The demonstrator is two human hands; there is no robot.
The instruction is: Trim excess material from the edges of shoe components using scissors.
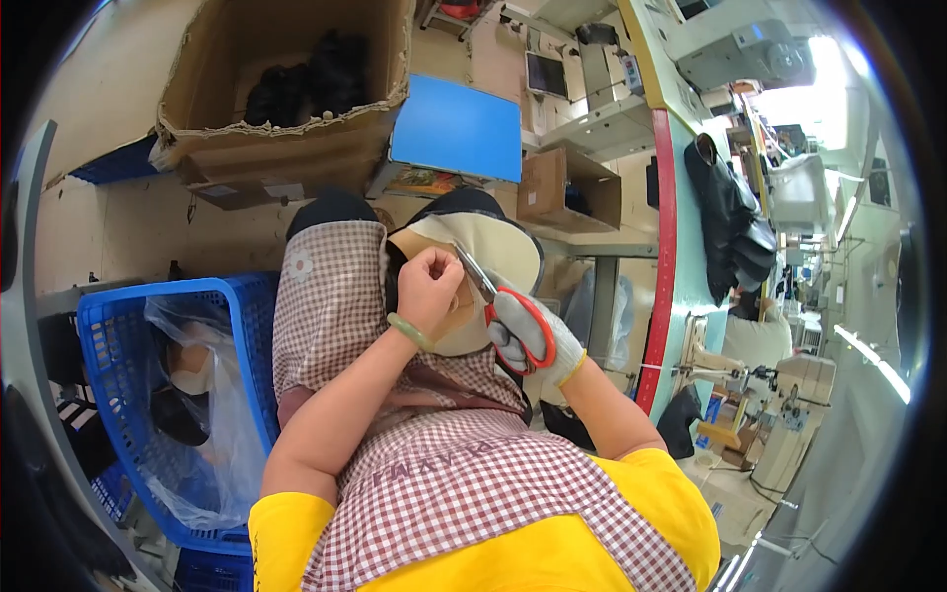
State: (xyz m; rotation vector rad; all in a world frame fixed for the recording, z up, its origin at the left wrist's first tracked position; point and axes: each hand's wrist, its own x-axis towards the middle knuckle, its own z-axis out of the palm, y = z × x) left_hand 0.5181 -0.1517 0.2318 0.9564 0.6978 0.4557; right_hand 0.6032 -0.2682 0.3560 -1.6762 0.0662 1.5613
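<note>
A cream and tan lined piece with a black edge (508,252), perhaps a boot part, lies across my lap. My left hand (431,286), bare with a pale green bangle (410,333) at the wrist, is over it with the fingertips pinched together. Whatever they pinch is too small to make out. In a grey-white glove, my right hand (515,331) grips scissors (477,274) with red handles. Their blades point up and left, with the tips close beside my left fingertips. Whether the blades are fully closed is unclear.
At my left stands a blue plastic basket (258,340) lined with clear plastic, holding cream and black pieces. Ahead are a large cardboard box (286,163) with black items, a blue-topped stool (459,123) and a smaller carton (543,187). Black boot-like pieces (725,217) lie on the right-hand bench.
</note>
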